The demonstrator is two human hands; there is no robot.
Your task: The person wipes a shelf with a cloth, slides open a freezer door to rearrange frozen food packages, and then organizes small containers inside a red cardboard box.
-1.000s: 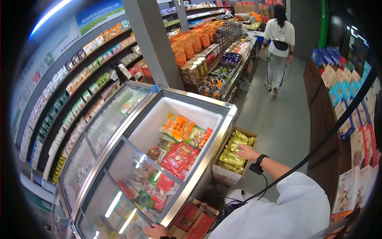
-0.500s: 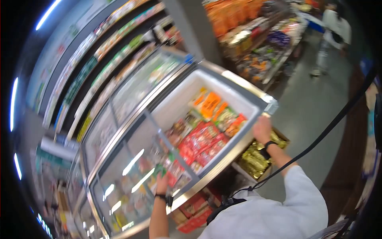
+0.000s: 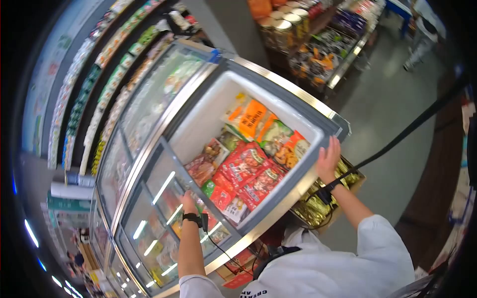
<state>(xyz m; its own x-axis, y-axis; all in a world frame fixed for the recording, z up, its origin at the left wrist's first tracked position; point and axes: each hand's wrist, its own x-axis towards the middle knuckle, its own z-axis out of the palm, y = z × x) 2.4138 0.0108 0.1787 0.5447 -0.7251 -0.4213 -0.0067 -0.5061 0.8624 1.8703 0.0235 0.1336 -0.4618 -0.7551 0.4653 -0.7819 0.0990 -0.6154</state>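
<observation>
My left hand (image 3: pixel 188 202) is on the glass lid (image 3: pixel 166 186) of a chest freezer, close beside the lid's grey edge bar. Its fingers are foreshortened but seem stretched against the glass, holding nothing I can see. My right hand (image 3: pixel 328 160) rests on the freezer's rim (image 3: pixel 298 186) near the right corner, fingers extended and holding nothing. Through the opening between them I see red food packets (image 3: pixel 243 161), an orange bag (image 3: pixel 252 119) and green-and-orange bags (image 3: pixel 288 151) lying on the freezer floor.
A box of gold-wrapped packets (image 3: pixel 313 201) stands against the freezer's outside, below my right hand. Shelves of goods (image 3: pixel 107 64) line the left, and a display of tins and packets (image 3: pixel 323 54) stands beyond. A person (image 3: pixel 425 30) is in the aisle at upper right.
The lid's edge bar has shifted left, widening the opening, and my left hand has moved left and up with it. My right hand stays on the rim; the person walked farther off.
</observation>
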